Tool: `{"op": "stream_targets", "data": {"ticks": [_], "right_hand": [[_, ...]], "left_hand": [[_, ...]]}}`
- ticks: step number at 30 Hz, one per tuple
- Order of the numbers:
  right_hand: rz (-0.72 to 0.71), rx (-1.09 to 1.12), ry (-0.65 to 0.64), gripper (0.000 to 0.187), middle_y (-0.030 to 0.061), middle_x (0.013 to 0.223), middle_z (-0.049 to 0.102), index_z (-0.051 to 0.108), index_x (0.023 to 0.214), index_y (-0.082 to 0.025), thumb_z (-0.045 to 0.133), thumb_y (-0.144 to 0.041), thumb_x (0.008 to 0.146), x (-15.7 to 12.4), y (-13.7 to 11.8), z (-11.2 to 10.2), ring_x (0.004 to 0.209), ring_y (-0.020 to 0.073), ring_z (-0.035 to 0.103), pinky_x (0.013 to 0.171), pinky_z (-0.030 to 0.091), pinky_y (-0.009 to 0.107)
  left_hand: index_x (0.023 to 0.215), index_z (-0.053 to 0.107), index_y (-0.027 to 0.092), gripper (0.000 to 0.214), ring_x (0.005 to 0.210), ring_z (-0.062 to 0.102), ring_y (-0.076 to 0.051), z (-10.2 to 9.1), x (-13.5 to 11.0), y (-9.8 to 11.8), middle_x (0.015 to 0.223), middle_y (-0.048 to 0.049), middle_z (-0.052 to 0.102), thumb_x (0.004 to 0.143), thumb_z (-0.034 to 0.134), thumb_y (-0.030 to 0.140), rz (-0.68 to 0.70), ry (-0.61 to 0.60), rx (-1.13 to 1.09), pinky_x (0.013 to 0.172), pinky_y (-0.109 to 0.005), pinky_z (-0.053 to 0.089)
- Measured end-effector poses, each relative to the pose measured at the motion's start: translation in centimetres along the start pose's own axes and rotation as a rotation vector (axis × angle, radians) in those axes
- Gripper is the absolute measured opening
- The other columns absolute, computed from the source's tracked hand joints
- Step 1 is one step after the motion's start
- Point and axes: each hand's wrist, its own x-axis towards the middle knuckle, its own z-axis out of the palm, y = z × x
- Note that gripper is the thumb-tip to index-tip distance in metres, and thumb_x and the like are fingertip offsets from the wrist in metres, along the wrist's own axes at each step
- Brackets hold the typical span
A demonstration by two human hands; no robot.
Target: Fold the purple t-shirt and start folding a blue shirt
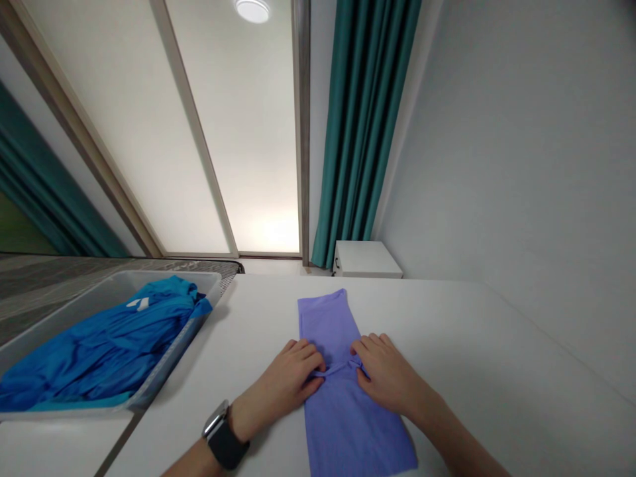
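Observation:
A purple garment [350, 421], folded into a long narrow strip, lies on the white table [238, 371] in front of me. My left hand [293, 371] pinches its left edge about midway along. On the opposite edge, my right hand [380, 371] pinches the cloth at the same height. Between the two hands the fabric is gathered into a raised crease. The far end of the strip lies flat beyond my fingers, and the near end runs toward the bottom of the view. What kind of garment it is, I cannot tell.
A clear plastic bin [218, 281] holding blue clothing [114, 341] stands at the left. Behind the table is a low white cabinet [368, 258], with a green curtain [368, 126] above it. A grey wall [521, 165] borders the right side.

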Motion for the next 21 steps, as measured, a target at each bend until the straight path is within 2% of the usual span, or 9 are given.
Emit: {"op": "stream_targets", "data": {"ticks": [9,14,18,21], "right_hand": [[-0.002,-0.011,-0.052,0.013,0.0079,0.098,0.062,0.057,0.088,-0.019,0.048,-0.011,0.083,-0.03,-0.19,-0.57,0.094,0.0221,0.056,0.084,0.033,0.034],[-0.034,0.029,-0.05,0.013,0.006,0.093,0.063,0.055,0.087,-0.019,0.048,-0.01,0.081,0.17,-0.28,-0.91,0.09,0.0204,0.056,0.083,0.031,0.032],[-0.042,0.073,-0.045,0.016,0.0051,0.094,0.065,0.056,0.092,-0.019,0.048,-0.009,0.082,0.18,-0.17,-0.74,0.091,0.0202,0.058,0.084,0.032,0.033],[-0.023,0.088,-0.031,0.015,0.0064,0.099,0.068,0.059,0.101,-0.018,0.049,-0.014,0.089,0.33,0.05,-0.28,0.096,0.0215,0.059,0.088,0.032,0.034]], "left_hand": [[0.095,0.055,0.023,0.015,0.098,0.057,-0.02,-0.9,-0.09,0.95,0.103,-0.0021,0.062,0.086,0.059,0.012,-0.044,-0.011,-0.068,0.085,-0.033,0.039],[0.094,0.053,0.022,0.018,0.093,0.057,-0.019,-0.53,-0.03,0.83,0.099,-0.0009,0.062,0.082,0.058,0.009,-0.087,0.023,-0.145,0.085,-0.033,0.041],[0.106,0.054,0.021,0.025,0.094,0.059,-0.019,-0.07,0.03,0.71,0.106,-0.0033,0.065,0.083,0.056,0.011,-0.12,0.06,-0.199,0.087,-0.033,0.044],[0.116,0.055,0.022,0.029,0.101,0.06,-0.02,0.01,0.14,0.77,0.115,-0.005,0.066,0.088,0.053,0.015,-0.108,0.073,-0.194,0.092,-0.035,0.043]]}}
